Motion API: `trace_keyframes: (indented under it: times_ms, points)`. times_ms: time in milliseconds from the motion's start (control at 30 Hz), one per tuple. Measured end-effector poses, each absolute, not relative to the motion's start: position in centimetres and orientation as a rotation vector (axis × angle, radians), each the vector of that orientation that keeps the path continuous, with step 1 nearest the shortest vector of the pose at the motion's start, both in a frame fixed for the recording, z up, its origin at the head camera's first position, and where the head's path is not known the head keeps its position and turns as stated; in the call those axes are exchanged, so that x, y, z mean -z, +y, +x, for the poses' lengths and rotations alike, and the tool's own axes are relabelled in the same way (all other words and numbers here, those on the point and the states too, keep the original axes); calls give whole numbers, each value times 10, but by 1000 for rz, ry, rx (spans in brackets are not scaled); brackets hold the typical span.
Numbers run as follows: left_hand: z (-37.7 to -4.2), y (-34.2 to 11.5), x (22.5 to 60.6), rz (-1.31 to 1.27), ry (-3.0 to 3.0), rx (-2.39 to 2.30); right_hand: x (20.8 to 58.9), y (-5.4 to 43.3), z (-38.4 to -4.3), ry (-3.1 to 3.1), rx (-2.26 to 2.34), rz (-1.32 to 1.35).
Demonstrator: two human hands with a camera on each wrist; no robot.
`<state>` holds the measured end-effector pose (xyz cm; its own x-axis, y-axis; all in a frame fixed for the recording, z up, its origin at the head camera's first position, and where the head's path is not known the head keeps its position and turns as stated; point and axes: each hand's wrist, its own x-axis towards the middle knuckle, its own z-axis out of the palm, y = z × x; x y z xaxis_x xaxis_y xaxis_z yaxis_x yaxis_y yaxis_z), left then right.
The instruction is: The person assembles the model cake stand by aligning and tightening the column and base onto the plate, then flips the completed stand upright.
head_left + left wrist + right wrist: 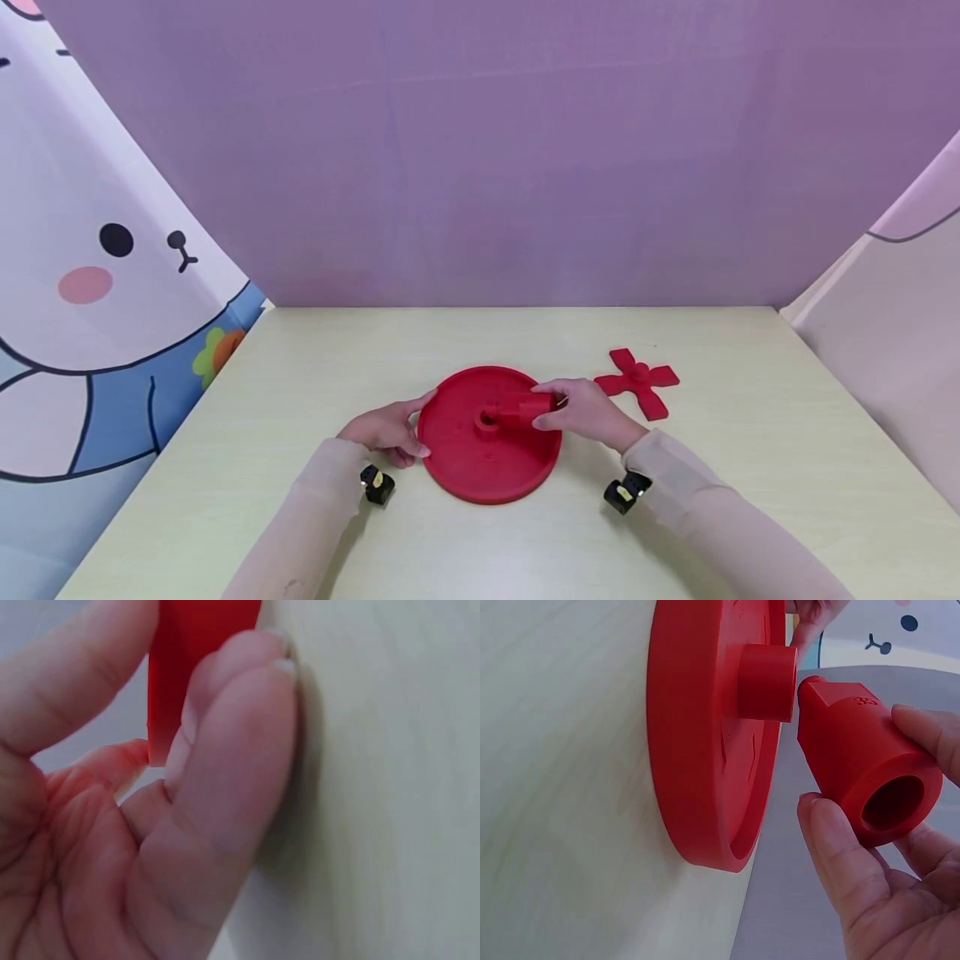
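Observation:
A round red base (487, 475) with a raised rim lies on the table, a short hollow hub (769, 682) standing at its middle. My left hand (386, 429) holds the base at its left edge, thumb and forefinger spread along the rim; the other fingers curl beside it, close to the tabletop (390, 787). Between thumb and fingers, my right hand (588, 412) grips a red tubular piece (862, 750) above the base. This piece lies sideways, its wide open end toward the right wrist camera and its narrow tip right by the hub's mouth.
To the right, beyond my right hand, a flat red four-armed cross (639, 379) with a raised centre lies on the table. A purple backdrop (487, 167) rises behind the table's far edge, and a cartoon-printed cloth (112, 333) hangs at the left.

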<state>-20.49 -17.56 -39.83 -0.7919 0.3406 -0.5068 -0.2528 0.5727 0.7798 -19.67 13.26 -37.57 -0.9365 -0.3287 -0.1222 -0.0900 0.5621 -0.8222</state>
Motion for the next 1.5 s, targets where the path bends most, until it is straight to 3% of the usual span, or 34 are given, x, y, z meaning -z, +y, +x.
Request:
trace_keyframes:
  times_ms: [1500]
  points:
    - [-210,-177,403,87,2174,-1184,350,83,-204,2654,1317,-508]
